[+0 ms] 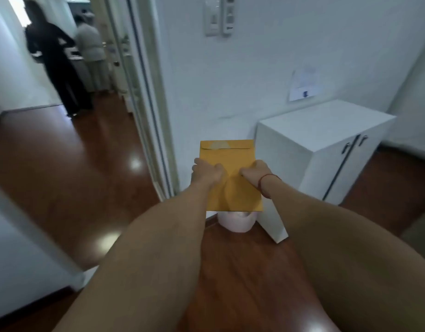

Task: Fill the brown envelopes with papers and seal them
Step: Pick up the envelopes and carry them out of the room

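I hold one brown envelope (230, 159) upright in the air at arm's length, in front of a white wall. Its flap is at the top, folded down, with a pale patch on it. My left hand (205, 172) grips the envelope's left edge about halfway down. My right hand (255, 172) grips the right edge at the same height; a red string is round that wrist. Both sets of fingers are curled onto the paper. I cannot see what is inside the envelope.
A white bin (236, 222) stands on the wooden floor right below the envelope. A white cabinet (326, 149) stands to the right against the wall. An open doorway on the left shows two people (63, 56) standing in a corridor.
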